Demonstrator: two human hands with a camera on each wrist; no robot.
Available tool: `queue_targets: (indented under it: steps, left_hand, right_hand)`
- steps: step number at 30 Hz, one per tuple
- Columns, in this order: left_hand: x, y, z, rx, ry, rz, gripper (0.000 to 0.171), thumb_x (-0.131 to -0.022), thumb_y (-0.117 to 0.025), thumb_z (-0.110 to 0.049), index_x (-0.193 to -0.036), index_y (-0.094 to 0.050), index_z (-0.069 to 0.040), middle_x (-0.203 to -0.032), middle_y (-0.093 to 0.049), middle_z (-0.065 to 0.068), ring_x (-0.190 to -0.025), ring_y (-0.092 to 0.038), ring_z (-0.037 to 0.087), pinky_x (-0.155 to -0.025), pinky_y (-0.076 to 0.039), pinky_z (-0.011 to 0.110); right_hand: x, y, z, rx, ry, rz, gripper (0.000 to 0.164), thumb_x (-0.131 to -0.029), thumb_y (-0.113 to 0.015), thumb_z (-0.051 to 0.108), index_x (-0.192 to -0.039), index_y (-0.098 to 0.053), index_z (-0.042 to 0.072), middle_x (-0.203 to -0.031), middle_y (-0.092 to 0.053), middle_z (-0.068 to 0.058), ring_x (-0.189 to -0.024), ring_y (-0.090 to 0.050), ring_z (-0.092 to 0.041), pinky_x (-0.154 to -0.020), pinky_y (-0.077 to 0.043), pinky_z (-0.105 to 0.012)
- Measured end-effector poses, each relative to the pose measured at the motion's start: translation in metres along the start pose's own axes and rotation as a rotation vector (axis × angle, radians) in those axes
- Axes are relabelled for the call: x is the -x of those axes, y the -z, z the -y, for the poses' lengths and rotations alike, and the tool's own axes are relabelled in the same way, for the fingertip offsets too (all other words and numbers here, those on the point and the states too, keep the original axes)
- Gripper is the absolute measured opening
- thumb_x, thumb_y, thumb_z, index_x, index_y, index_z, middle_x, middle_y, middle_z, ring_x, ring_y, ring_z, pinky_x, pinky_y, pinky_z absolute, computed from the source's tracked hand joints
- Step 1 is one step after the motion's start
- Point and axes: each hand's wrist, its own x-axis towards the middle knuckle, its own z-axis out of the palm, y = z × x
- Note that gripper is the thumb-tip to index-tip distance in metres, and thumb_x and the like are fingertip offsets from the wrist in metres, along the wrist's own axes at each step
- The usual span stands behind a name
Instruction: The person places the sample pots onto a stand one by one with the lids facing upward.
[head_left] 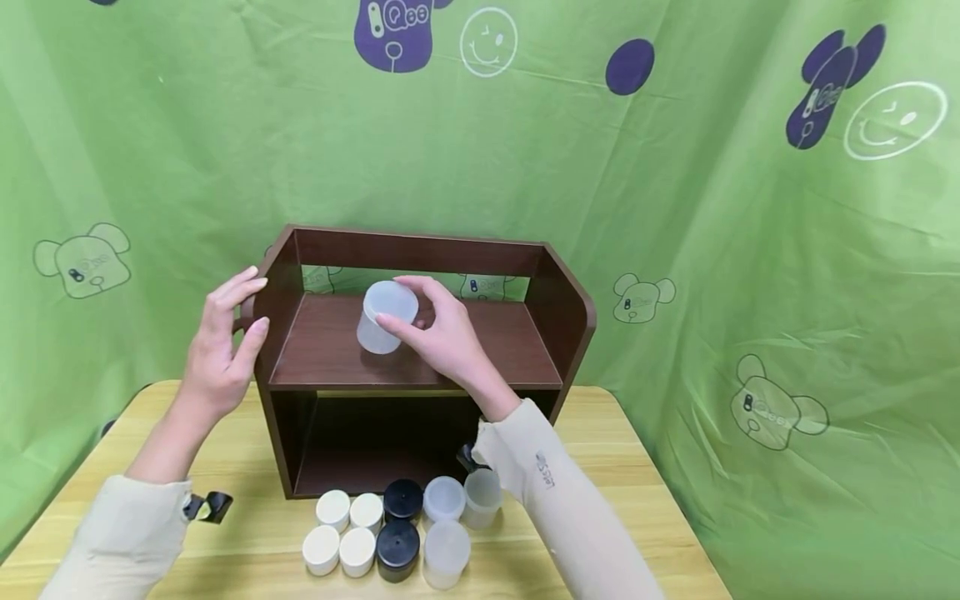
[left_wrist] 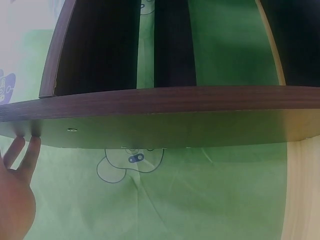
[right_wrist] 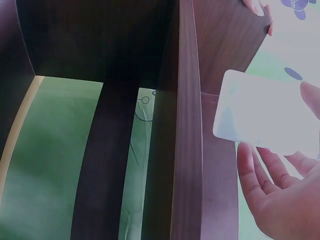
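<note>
My right hand (head_left: 447, 337) grips a frosted plastic jar (head_left: 387, 315) between thumb and fingers, over the upper board of a dark brown wooden shelf (head_left: 487, 337). In the right wrist view the jar (right_wrist: 267, 112) looks pale and washed out, with the fingers curled under its side. On the left, the fingertips of my left hand (head_left: 223, 346) rest against the shelf's outer side panel, fingers fairly straight. The left wrist view shows two of these fingers (left_wrist: 29, 159) touching that panel (left_wrist: 175, 130).
Before the shelf, on the wooden table (head_left: 247, 550), stand several white jars (head_left: 322, 549), two black jars (head_left: 397, 548) and three more frosted jars (head_left: 446, 552). The shelf has a lower compartment (head_left: 375, 446). A green printed curtain (head_left: 750, 250) hangs behind and beside the table.
</note>
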Motion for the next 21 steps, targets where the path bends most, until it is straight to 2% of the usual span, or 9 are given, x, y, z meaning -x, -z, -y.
queue_targets:
  steps: [8,15,21]
  left_hand:
    - [-0.002,0.004,0.0,-0.003,-0.007,0.001,0.049,-0.093,-0.055,0.003,-0.142,-0.049,0.003,-0.153,-0.047,0.022,-0.149,-0.038,0.014,-0.125,-0.028,0.025]
    - [-0.001,0.003,-0.001,-0.008,-0.003,0.005,0.05,-0.092,-0.056,0.004,-0.142,-0.049,0.002,-0.153,-0.047,0.023,-0.149,-0.038,0.012,-0.125,-0.028,0.024]
    - [-0.001,0.0,-0.001,0.002,0.002,0.003,0.051,-0.091,-0.057,0.005,-0.142,-0.05,0.002,-0.153,-0.047,0.021,-0.149,-0.038,0.014,-0.125,-0.029,0.025]
  right_hand:
    - [-0.025,-0.021,0.008,-0.034,-0.028,-0.001,0.058,-0.089,-0.081,0.038,-0.14,-0.059,0.02,-0.127,-0.065,0.0,-0.092,-0.067,-0.016,-0.082,-0.058,-0.027]
    - [-0.046,-0.036,0.012,0.046,-0.027,-0.02,0.06,-0.088,-0.08,0.042,-0.14,-0.06,0.017,-0.131,-0.065,0.0,-0.108,-0.061,-0.015,-0.087,-0.054,-0.029]
    - [-0.062,-0.048,0.012,0.088,-0.027,-0.02,0.059,-0.088,-0.08,0.042,-0.138,-0.061,0.017,-0.131,-0.066,0.0,-0.107,-0.061,-0.014,-0.089,-0.052,-0.028]
